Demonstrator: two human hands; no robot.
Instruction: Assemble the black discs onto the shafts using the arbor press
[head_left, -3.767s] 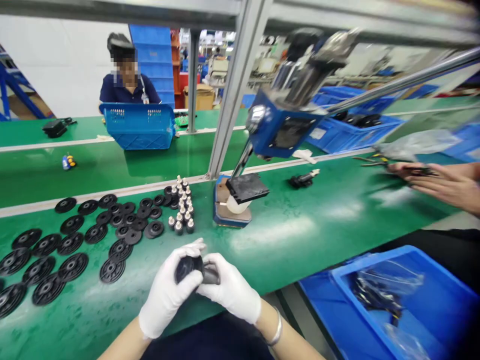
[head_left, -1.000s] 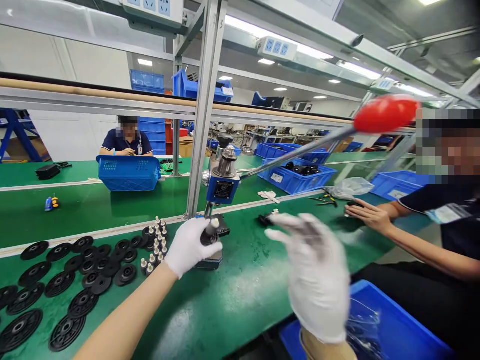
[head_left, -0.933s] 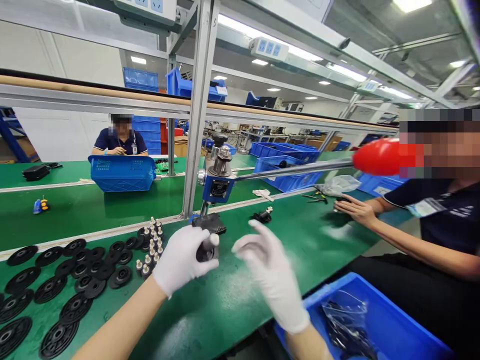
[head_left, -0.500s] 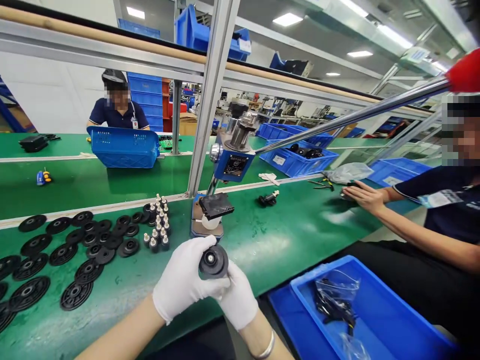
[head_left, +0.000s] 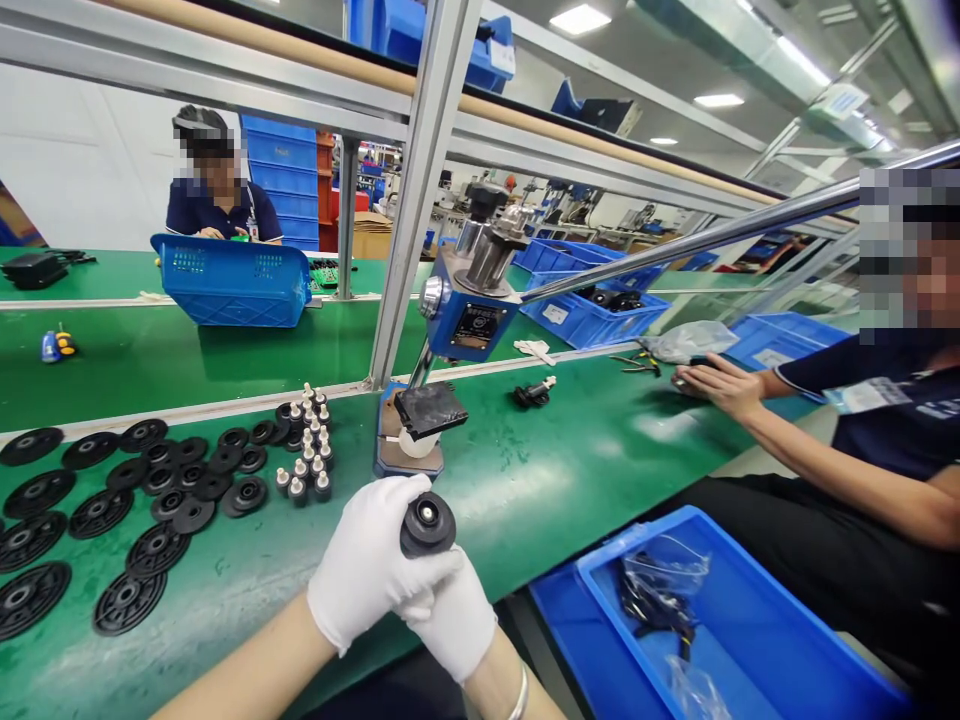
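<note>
In my white-gloved left hand is a black round wheel-like part, gripped between thumb and fingers, with a small light metal centre facing up. My right hand, also gloved, is closed just below it against the left hand; most of its fingers and whatever they grip are hidden. Just beyond my hands stands a blue lever press with a black block near its base. Left of the press are several black parts with white tips, standing upright in a cluster. Several flat black discs lie farther left.
A single black part with a white tip lies right of the press. A blue bin with bagged parts is at lower right. A co-worker's hands work at the right; another person sits behind a blue basket. The press's long lever reaches right.
The view has shifted a little. The black part has tilted slightly, showing more of its side, and my right hand has moved lower and left beneath my left hand.
</note>
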